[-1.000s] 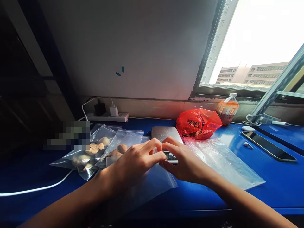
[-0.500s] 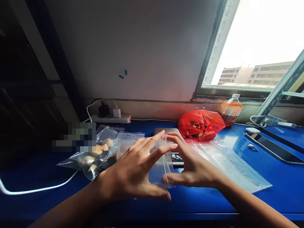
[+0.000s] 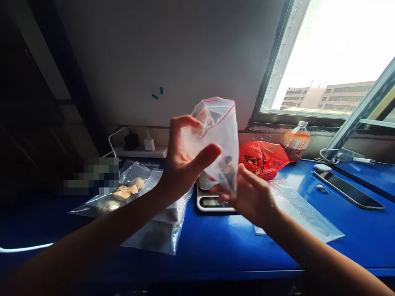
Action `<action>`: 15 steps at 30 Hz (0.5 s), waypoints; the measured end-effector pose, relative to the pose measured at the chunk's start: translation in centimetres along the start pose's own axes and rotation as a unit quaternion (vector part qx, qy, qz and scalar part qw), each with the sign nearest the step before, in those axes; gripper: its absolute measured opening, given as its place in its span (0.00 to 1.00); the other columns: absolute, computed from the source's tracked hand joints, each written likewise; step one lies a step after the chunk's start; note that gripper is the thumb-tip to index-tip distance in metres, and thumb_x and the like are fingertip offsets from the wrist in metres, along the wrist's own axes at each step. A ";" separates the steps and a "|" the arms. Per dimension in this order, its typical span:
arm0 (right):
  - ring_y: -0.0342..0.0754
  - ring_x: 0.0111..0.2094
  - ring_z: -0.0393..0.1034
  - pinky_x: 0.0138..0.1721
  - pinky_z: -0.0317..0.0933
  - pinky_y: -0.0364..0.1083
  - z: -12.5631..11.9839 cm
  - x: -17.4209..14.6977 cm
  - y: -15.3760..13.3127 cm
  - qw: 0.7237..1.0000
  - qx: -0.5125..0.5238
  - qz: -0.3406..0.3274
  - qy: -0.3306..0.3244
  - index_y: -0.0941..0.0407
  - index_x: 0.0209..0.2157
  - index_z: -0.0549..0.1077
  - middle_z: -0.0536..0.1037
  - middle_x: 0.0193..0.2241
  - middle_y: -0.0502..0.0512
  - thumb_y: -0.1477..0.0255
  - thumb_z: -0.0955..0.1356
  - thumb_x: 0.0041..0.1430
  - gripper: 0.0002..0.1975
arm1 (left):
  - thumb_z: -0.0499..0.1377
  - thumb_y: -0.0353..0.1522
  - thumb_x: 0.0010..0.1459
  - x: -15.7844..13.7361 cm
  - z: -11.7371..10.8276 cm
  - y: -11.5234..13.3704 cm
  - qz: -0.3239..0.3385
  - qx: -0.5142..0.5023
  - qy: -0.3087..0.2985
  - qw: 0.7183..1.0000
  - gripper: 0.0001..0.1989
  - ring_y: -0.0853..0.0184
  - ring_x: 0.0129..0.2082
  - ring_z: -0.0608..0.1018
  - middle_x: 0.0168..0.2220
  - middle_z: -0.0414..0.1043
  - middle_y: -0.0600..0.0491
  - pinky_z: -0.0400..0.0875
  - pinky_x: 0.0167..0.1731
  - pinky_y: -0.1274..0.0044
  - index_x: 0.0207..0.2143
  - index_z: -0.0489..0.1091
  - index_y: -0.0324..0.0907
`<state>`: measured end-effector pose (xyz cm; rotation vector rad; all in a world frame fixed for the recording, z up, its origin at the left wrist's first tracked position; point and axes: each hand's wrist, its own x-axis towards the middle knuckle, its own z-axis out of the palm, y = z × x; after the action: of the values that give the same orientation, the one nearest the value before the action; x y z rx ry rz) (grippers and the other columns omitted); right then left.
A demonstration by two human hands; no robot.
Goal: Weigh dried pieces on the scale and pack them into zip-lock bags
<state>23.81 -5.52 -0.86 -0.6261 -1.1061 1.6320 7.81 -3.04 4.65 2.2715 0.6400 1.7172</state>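
Judging by how things lie, I'd call this partway: the held bag (image 3: 227, 135) is up over the scale (image 3: 212, 202), its mouth parted and unsealed. My left hand (image 3: 185, 161) curls loosely around its upper part, thumb apart from fingers; my right hand (image 3: 255, 198) is at its lower corner, though I can't tell whether it pinches. Dark patches show through, contents or background, I can't say. Left of the scale, a bag of lumps (image 3: 89, 208) looks finished; right of and behind it, the red bag (image 3: 275, 154) bears brown pieces (image 3: 255, 162), perhaps still to handle.
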 end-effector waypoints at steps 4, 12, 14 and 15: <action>0.51 0.40 0.73 0.34 0.68 0.49 -3.6 -1.5 -3.4 0.951 -0.145 -0.174 0.209 0.51 0.42 0.71 0.74 0.47 0.59 0.66 0.68 0.53 0.13 | 0.54 0.47 0.63 -0.5 1.6 -1.9 -0.086 -0.014 -0.065 0.994 0.30 0.60 0.61 0.66 0.66 0.49 0.43 0.72 0.48 0.69 0.59 0.40 0.51; 0.46 0.27 0.71 0.21 0.66 0.44 -12.5 -7.2 -6.7 0.790 -0.210 -0.304 0.488 0.53 0.43 0.70 0.75 0.34 0.53 0.69 0.75 0.40 0.25 | 0.64 0.46 0.52 1.3 10.6 -3.2 -0.063 0.227 -0.295 0.926 0.29 0.48 0.53 0.69 0.50 0.69 0.38 0.65 0.51 0.59 0.49 0.65 0.36; 0.45 0.24 0.70 0.19 0.64 0.44 -14.2 -7.6 -6.5 0.762 -0.264 -0.288 0.517 0.52 0.47 0.69 0.77 0.36 0.54 0.66 0.75 0.40 0.29 | 0.64 0.39 0.53 2.2 13.0 -3.4 -0.070 0.233 -0.297 0.923 0.20 0.49 0.53 0.70 0.48 0.72 0.39 0.62 0.52 0.61 0.44 0.70 0.36; 0.46 0.24 0.70 0.19 0.64 0.44 -14.9 -7.6 -6.4 0.747 -0.296 -0.280 0.525 0.51 0.48 0.68 0.77 0.37 0.54 0.66 0.75 0.40 0.30 | 0.62 0.35 0.55 2.7 13.8 -3.6 -0.082 0.230 -0.297 0.923 0.14 0.50 0.51 0.72 0.46 0.73 0.40 0.63 0.51 0.62 0.41 0.71 0.37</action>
<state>41.57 -6.88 -2.67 -1.2593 -0.7671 0.2005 20.84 2.57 1.36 2.7481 1.1230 0.7712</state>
